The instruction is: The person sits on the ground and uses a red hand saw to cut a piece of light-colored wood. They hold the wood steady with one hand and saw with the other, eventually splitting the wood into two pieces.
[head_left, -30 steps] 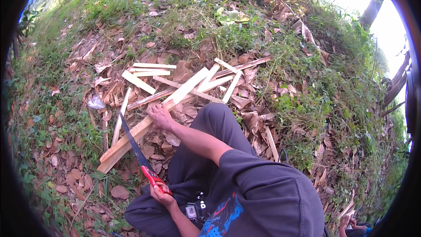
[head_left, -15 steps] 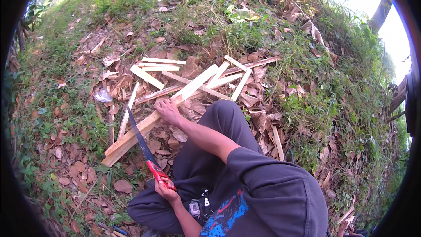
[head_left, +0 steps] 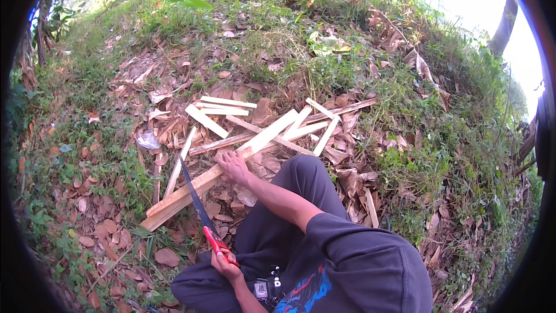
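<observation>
My left hand is closed round the red handle of a hand saw. Its dark blade slants up and left across a long pale wooden plank, near the plank's lower-left part. Whether the teeth have bitten into the wood cannot be made out. My right hand grips the plank farther up, fingers curled over its top. The plank runs from lower left to upper right and crosses other wood beyond my right hand.
Several cut pale sticks lie on dry brown leaves past the plank. A thin bark-edged strip stretches to the right. Clear crumpled plastic lies at left. My bent knee is close to the wood. Grass and weeds surround everything.
The whole scene sits lower and slightly farther right as my view has tilted. Both hands keep their holds, and the saw stays at about the same place across the plank.
</observation>
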Demonstrator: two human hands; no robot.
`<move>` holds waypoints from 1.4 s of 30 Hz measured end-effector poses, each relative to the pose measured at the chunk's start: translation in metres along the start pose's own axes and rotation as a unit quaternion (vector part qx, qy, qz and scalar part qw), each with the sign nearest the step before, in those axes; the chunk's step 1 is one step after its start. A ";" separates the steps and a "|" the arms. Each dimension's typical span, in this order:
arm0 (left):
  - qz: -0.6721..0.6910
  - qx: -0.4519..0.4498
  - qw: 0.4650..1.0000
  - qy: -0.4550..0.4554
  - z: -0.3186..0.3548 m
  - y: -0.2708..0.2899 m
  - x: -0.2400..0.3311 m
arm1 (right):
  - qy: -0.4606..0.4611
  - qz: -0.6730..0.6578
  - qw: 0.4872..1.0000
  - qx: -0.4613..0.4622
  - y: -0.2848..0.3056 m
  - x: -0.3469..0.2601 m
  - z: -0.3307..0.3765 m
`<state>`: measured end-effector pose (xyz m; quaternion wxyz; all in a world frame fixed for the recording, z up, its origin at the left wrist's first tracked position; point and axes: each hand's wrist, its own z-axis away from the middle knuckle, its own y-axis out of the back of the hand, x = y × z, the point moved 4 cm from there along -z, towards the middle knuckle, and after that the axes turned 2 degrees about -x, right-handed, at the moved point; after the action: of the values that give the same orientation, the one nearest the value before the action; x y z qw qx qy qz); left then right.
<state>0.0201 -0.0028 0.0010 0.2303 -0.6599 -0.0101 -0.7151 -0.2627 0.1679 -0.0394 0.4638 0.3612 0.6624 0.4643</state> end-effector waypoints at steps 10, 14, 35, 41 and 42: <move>-0.002 -0.007 1.000 -0.007 -0.003 0.009 -0.013 | 0.013 -0.003 0.999 0.036 -0.006 0.001 0.000; 0.011 -0.005 1.000 0.007 -0.001 0.003 -0.008 | 0.013 0.002 0.999 0.048 -0.005 0.001 -0.001; 0.015 -0.003 1.000 0.016 0.000 0.004 -0.007 | 0.009 -0.004 0.999 0.040 -0.004 -0.001 -0.001; 0.016 0.007 1.000 0.023 0.000 0.000 -0.006 | 0.007 -0.007 0.999 0.037 -0.005 0.002 -0.001; 0.017 0.007 1.000 0.023 0.001 -0.002 -0.004 | 0.007 -0.011 0.999 0.033 -0.004 0.001 -0.002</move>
<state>0.0203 0.0003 -0.0023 0.2467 -0.6416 0.0014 -0.7263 -0.2649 0.1674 -0.0432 0.4523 0.3659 0.6846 0.4392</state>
